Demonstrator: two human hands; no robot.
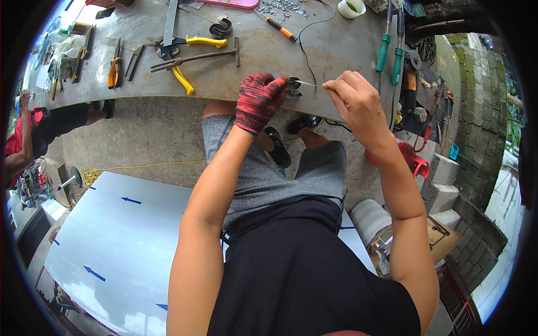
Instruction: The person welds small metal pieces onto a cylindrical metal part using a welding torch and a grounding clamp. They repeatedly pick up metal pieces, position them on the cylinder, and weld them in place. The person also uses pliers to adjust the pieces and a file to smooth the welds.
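Your left hand, in a red-and-black knitted glove (260, 102), grasps a dark, curled metal piece (293, 88) at the near edge of the grey metal table (255, 59). Your bare right hand (357, 101) pinches the tip of a thin, pale strand (311, 84) that reaches toward that piece; whether they join, you cannot tell here. If your bare fingertips slip, the strand could spring back or nick them. If your gloved hold loosens, the piece could drop past the edge. The thin black cable (303, 46) lies near your right hand and might snag it. Farther left, yellow-handled snips (206, 41) lie beside a rusty T-shaped rod (196, 58).
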